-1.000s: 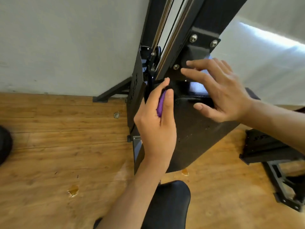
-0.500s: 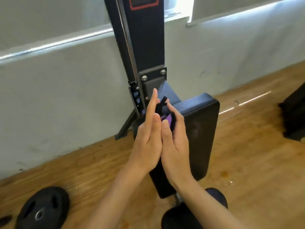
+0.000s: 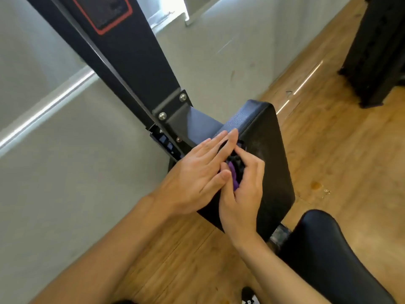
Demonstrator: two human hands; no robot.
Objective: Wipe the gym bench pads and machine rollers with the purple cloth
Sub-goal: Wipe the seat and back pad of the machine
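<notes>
The cloth (image 3: pixel 233 177) is bunched against the pad's (image 3: pixel 270 163) upper face, pinched in the curled right hand (image 3: pixel 243 194). The left hand (image 3: pixel 195 174) lies with straight fingers against the pad beside it, probably steadying the cloth for a better grip.

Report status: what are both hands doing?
Left hand flat, fingers straight, at the back pad. Right hand pinches bunched purple cloth against it. Nothing blocks the pad.
</notes>
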